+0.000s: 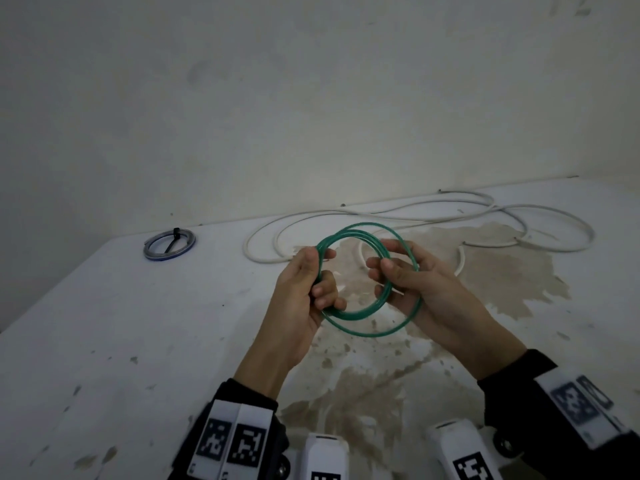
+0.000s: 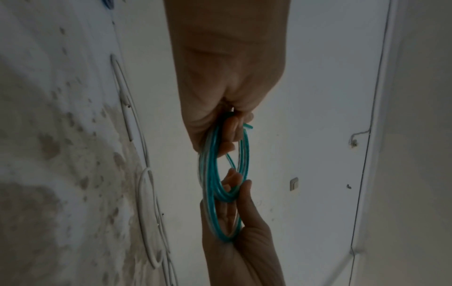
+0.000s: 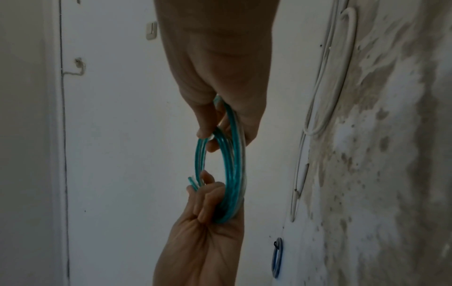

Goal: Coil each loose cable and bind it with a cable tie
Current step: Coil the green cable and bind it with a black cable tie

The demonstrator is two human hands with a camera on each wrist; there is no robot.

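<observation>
- Head view: a green cable (image 1: 370,318), wound into a ring of several turns, is held up above the middle of a white table (image 1: 114,327), between the two hands.
- The left side of the ring is gripped by the left hand (image 1: 304,292), whose fingers are curled tightly round the bundled turns.
- The right side of the ring is pinched by the right hand (image 1: 412,282), thumb in front, with the fingers passed through the ring behind the turns.
- From the right wrist view, a short cut end of the cable is seen sticking out beside the left hand's fingers (image 3: 208,195).
- A white cable (image 1: 408,213) is laid in loose loops along the far edge of the table, towards its far right corner.
- A blue cable coil (image 1: 170,243), bound with a black cable tie (image 1: 174,239), is set flat near the far left corner.
- A large brown stain (image 1: 498,271) is spread over the table under and right of the hands.
</observation>
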